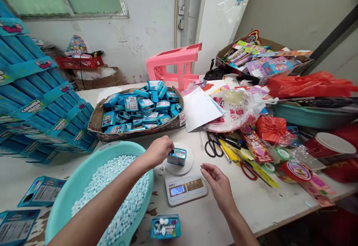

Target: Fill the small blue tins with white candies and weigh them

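Observation:
My left hand [160,149] reaches over the basin, its fingertips pinched at the left end of a blue tin [177,157]. Whatever those fingers hold is hidden. The tin rests on the round plate of a white digital scale [179,197], whose lit display seems to read 150.5. To the right of the scale hovers my right hand [218,182], holding nothing, fingers loosely bent with the thumb apart. A teal basin [57,205] full of pale mint candies [123,186] stands under my left forearm. In front of the scale sits another blue tin [165,226] with several white candies on its top.
Behind the basin is a cardboard box [134,134] heaped with blue tins. Stacked blue display cartons [36,104] rise at left, with more blue tins [41,192] below. Scissors [214,145], pens, tape and packaging crowd the right. A pink stool [173,57] stands behind.

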A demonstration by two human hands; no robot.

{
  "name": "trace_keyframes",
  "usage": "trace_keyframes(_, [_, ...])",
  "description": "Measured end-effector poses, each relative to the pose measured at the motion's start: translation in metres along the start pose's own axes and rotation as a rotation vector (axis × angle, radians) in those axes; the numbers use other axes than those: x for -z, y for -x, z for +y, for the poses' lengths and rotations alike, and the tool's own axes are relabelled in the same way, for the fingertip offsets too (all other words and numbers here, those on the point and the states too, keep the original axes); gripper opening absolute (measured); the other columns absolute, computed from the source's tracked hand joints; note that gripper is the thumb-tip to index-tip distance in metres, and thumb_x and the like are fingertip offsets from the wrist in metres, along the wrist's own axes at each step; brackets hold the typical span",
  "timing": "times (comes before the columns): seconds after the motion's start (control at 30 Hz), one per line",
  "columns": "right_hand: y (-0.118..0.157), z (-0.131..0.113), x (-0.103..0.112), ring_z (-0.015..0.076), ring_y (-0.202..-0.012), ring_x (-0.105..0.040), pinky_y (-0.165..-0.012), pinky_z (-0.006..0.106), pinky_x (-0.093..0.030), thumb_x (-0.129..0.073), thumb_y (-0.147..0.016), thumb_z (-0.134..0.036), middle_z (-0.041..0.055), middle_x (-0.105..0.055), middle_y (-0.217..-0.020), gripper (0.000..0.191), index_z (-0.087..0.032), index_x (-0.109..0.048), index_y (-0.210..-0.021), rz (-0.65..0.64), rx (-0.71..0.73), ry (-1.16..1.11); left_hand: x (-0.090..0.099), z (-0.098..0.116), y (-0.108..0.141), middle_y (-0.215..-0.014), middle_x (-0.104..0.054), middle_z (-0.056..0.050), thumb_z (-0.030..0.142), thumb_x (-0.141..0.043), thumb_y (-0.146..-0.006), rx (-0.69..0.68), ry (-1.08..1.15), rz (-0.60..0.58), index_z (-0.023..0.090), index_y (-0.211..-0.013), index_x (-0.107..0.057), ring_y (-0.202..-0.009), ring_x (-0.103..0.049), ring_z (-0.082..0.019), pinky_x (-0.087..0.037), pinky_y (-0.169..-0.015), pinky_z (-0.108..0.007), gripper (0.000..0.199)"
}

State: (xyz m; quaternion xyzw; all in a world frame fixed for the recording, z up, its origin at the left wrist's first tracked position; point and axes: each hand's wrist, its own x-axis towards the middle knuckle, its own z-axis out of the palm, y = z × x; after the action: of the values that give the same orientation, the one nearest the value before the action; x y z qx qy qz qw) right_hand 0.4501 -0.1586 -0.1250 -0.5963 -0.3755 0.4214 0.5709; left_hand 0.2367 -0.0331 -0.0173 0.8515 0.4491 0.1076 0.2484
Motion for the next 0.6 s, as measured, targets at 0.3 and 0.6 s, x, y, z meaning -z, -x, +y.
trace_keyframes(0.3, [0.000, 0.009, 0.015, 0.0261, -0.096, -0.064, -0.090, 0.044, -0.050, -0.071, -0.071, -0.046, 0.0105, -0.070, -0.100, 0.037, -0.019, -0.066, -0.095, 0.017, -0.012, -0.011, -0.003, 0.005, -0.002, -0.094, -0.056, -0.005, 0.009, -0.045, -0.071, -0.052, -0.136, -0.056, 0.021, -0.096, -0.062, -0.079, -0.054, -0.018, -0.036, -0.066, -0.028, 0.033])
trace_keyframes(0.6, [-0.004, 0.008, 0.005, 0.0254, -0.095, -0.064, -0.089, 0.043, -0.050, -0.071, -0.072, -0.046, 0.0109, -0.070, -0.100, 0.039, -0.018, -0.064, -0.097, -0.015, 0.009, -0.025, 0.005, -0.003, 0.003, -0.082, -0.062, -0.004, 0.016, -0.046, -0.073, -0.021, 0.013, 0.099, 0.017, -0.082, -0.063, -0.075, -0.054, -0.017, -0.039, -0.067, -0.027, 0.019])
